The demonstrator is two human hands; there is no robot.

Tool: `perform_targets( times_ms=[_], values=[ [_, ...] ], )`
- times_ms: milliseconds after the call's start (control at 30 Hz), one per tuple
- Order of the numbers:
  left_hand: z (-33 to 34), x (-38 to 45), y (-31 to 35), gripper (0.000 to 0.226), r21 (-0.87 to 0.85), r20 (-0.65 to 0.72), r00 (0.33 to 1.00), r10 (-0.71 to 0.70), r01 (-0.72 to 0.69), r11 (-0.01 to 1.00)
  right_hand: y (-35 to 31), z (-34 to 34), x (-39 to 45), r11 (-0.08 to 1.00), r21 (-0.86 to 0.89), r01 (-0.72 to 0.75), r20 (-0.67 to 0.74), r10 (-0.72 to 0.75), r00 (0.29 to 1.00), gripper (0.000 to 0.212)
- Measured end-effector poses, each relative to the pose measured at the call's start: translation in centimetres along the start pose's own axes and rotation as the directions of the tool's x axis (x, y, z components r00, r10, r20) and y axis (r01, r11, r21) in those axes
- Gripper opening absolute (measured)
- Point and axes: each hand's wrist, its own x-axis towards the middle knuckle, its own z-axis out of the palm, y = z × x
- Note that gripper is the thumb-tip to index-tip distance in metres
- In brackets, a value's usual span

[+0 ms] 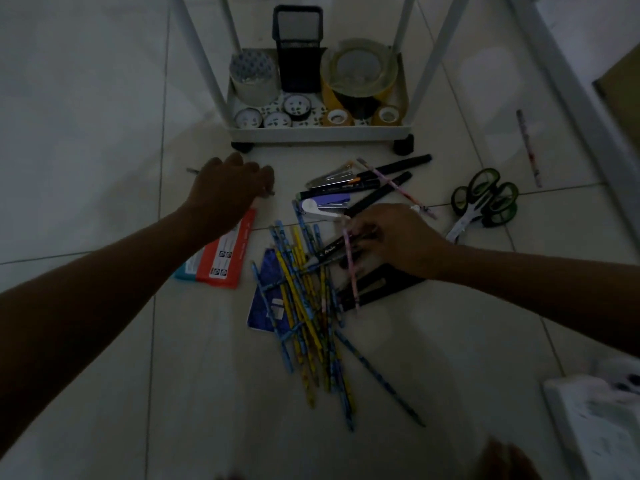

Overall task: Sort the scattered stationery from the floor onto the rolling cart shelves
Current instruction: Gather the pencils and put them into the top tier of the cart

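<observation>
A heap of blue and yellow pencils (304,317) lies on the tiled floor in front of the white rolling cart (318,133). My right hand (394,242) pinches a pink pencil (352,271) and a black pen (334,252) above the heap. My left hand (228,188) reaches over the floor beside a red packet (225,261), fingers curled down over a small dark item that I cannot make out. Black markers (374,181), a purple and white stapler (323,207) and green-handled scissors (485,202) lie close to the cart.
The cart's bottom shelf holds tape rolls (360,69) and a black mesh pen holder (299,50). A lone pencil (528,147) lies at the right near a white frame. A blue packet (268,299) sits under the pencils. White items (602,417) lie at bottom right.
</observation>
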Motion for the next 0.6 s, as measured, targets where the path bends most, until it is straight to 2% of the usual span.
perform_targets(
  times_ms=[67,100,167,200,267,333,367,433,500,600],
  values=[
    [-1.1,-0.2,1.2,0.017,-0.088,-0.124,0.992,0.03,-0.041,0.995,1.4,-1.6,-0.4,0.991,-0.125,-0.046,-0.009,0.045,0.999,0.014],
    [-1.8,-0.3,1.9,0.013,-0.186,-0.181,0.983,-0.01,-0.024,0.982,2.2,-2.4,-0.6,0.984,-0.168,-0.062,-0.008,0.061,0.998,0.013],
    [-3.2,-0.6,3.2,0.014,-0.468,-0.202,0.958,-0.202,0.086,0.879,3.2,-4.0,-1.3,0.964,-0.242,-0.109,0.001,0.113,0.994,0.014],
    [-3.8,-0.9,3.9,0.016,-0.587,-0.167,0.94,-0.298,0.148,0.796,3.4,-4.5,-1.6,0.949,-0.289,-0.13,0.012,0.139,0.99,0.016],
    [-4.4,-1.5,5.2,0.022,-0.699,-0.07,0.898,-0.434,0.266,0.664,3.5,-5.2,-2.0,0.928,-0.344,-0.141,0.067,0.174,0.982,0.022],
    [-4.7,-2.4,6.2,0.028,-0.746,0.107,0.865,-0.49,0.396,0.536,2.8,-5.4,-2.1,0.919,-0.379,-0.107,0.139,0.17,0.975,0.024],
    [-4.9,-2.9,6.8,0.029,-0.765,0.207,0.857,-0.473,0.443,0.467,2.5,-5.4,-2.0,0.916,-0.395,-0.064,0.181,0.146,0.973,0.023],
    [-5.1,-3.5,7.9,0.026,-0.773,0.299,0.869,-0.394,0.462,0.434,1.9,-5.0,-1.5,0.91,-0.415,0.017,0.258,0.1,0.961,0.024],
    [-5.3,-3.9,8.9,0.023,-0.772,0.325,0.877,-0.354,0.462,0.436,1.4,-4.5,-1.1,0.918,-0.397,0.011,0.29,0.114,0.95,0.026],
    [-5.4,-4.2,9.7,0.019,-0.749,0.369,0.854,-0.368,0.507,0.425,1.1,-3.3,-0.8,0.934,-0.353,-0.053,0.31,0.171,0.935,0.033]
  ],
)
